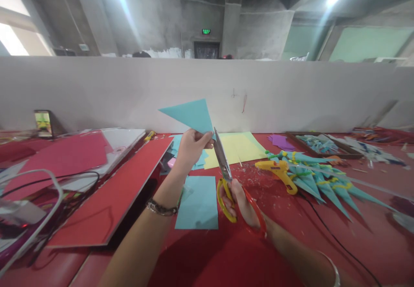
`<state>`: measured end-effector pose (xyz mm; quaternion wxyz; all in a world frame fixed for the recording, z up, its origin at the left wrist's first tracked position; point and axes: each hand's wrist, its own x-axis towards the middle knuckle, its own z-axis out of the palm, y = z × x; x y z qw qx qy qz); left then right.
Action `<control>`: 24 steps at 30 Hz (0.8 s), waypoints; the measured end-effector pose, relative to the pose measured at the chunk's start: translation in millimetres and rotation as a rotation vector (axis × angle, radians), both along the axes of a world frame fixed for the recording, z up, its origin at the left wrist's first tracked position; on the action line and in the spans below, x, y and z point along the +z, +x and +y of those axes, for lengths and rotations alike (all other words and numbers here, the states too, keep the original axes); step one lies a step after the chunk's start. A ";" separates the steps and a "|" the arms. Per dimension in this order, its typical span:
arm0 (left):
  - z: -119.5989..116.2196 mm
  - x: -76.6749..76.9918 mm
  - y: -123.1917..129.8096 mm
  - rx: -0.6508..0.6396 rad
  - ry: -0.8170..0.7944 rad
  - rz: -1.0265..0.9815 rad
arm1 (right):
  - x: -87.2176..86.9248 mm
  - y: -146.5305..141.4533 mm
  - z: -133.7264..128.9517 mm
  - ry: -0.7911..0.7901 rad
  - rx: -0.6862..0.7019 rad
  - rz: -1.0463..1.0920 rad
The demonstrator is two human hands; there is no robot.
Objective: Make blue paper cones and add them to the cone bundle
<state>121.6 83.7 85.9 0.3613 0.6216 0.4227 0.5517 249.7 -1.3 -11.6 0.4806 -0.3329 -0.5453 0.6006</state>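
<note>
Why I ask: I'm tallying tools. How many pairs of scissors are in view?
1: the yellow-and-red-handled scissors in the right hand, blades by the turquoise paper triangle held in the left hand. Others may be hidden.

One sign I can read from here: a green-lit exit sign (206, 31), up on the grey far wall (168, 24), over a dark doorway (207, 51). Lower line: EXIT, in capitals. Row of characters above it too small for me to make out. Phone (43, 123) standing at left, before the pale partition (136, 88): screen lit, any lettering too small. Yellow glue gun (274, 167), right side of the red table (200, 257): any marking too blurred.
</note>
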 end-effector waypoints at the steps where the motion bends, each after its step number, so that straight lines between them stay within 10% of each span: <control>1: 0.5 -0.4 -0.4 -0.005 -0.002 0.001 | -0.1 -0.2 -0.2 -0.005 0.000 0.003; 24: 0.3 2.0 -4.3 -0.052 0.013 0.026 | -3.8 -1.4 -0.2 -0.080 -0.131 -0.108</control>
